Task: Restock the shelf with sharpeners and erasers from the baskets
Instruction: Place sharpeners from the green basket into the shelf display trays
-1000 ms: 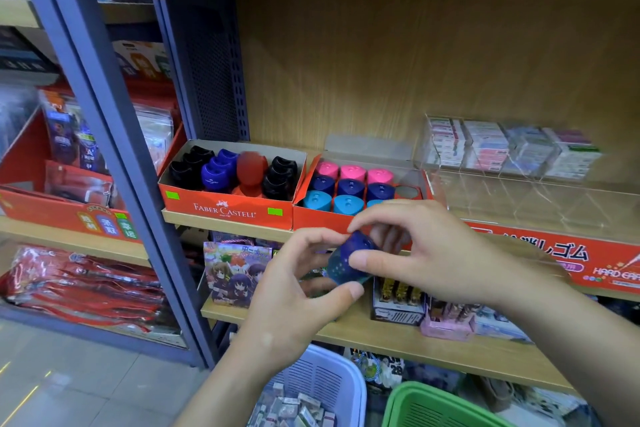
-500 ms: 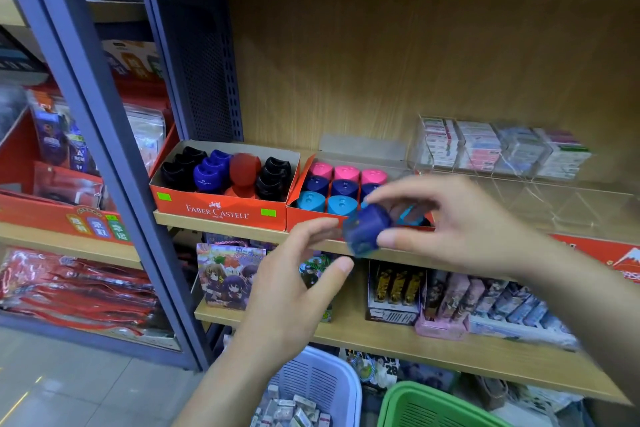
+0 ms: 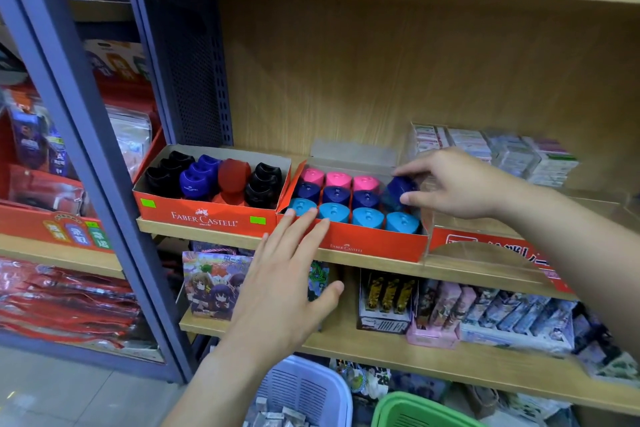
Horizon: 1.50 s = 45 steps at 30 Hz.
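right hand (image 3: 460, 184): pinches a dark blue sharpener (image 3: 398, 190) between thumb and fingers.
sharpener: tilted, at the right end of the right box's middle row, just behind a light blue one; whether it sits in its slot I cannot tell.
left hand (image 3: 287, 274): holds nothing, fingers straight and spread; fingertips at the right box's near-left rim, contact unclear.
right box (image 3: 363, 246): red, on the shelf (image 3: 207, 231); pink row far, dark blue middle, light blue near.
left box (image 3: 204, 215): red, against the right box; black, blue and red sharpeners.
erasers (image 3: 502, 156): stacked in a clear case, far right.
pale basket (image 3: 311, 388): below the left arm.
green basket (image 3: 408, 409): just right of it.
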Available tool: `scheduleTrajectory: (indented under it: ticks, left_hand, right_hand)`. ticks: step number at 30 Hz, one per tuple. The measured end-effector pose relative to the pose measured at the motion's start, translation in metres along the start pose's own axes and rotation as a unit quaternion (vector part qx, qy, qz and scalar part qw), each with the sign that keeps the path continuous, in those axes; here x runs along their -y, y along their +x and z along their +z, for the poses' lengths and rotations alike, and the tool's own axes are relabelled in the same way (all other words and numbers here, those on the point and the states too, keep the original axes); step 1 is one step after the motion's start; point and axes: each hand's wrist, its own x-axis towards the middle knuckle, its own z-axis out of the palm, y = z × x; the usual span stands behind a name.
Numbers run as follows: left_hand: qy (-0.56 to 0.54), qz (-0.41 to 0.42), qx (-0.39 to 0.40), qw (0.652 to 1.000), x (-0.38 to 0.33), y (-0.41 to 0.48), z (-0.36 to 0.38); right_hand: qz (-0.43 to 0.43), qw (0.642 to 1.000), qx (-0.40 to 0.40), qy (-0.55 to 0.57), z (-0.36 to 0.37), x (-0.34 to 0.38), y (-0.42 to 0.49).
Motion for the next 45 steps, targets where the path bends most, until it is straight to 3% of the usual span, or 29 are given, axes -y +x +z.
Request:
scheduleTrajectory:
  ticks: [5, 18, 24, 34, 39, 45]
  left_hand:
    - [-0.009, 0.003, -0.002, 1.0, 0.004, 0.002, 0.0]
    - [-0.011, 0.017, -0.005, 1.0, 0.009, 0.0, -0.001]
    - [-0.01, 0.025, -0.008, 1.0, 0.009, -0.001, 0.0]
    - [-0.061, 0.013, -0.016, 0.998, -0.007, -0.037, 0.003]
    - [-0.101, -0.036, 0.07, 0.992, -0.025, -0.063, 0.045]
    - [-0.099, -0.133, 0.254, 0.953, -0.048, -0.128, 0.138]
  right_hand:
    - [-0.007, 0.993, 0.04, -0.107, 0.003, 0.004, 0.012]
    - [0.011, 0.991, 0.087, -0.096, 0.011, 0.003, 0.021]
    - [0.028, 0.996, 0.074, -0.032, 0.015, 0.007, 0.016]
    - [-0.002, 0.991, -0.102, 0.09, 0.007, 0.036, -0.057]
    - [-0.028, 0.975, -0.128, 0.182, 0.047, 0.055, -0.138]
    - [0.066, 0.975, 0.066, 0.202, 0.159, 0.026, -0.219]
